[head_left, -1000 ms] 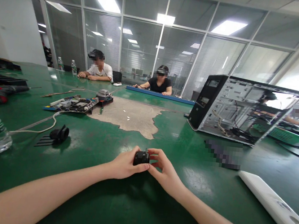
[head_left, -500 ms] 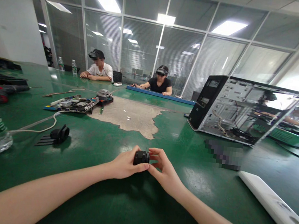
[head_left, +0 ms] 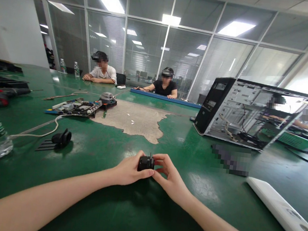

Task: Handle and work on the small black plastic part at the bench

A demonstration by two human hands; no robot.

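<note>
Head view: the black part is sitting between both hands just below the centre of the frame. The left hand is wrapping its left side; the right hand is pinching its right end between thumb and fingertips. Pressure is not showing, so firmness cannot be told; nor can contact between part and table.

Principal risk: the part is looking smooth and rounded, so a hard twist could be turning it inside the left grasp. The right hand is relying on fingertips alone; a slip there could be sending the part onto the table, possibly rolling. A thin tab is standing upright on top and could be bending under sideways pressure.

Secondary risk: the pronged piece, left of centre, is lying where a wide left-arm swing could be catching it.
</note>
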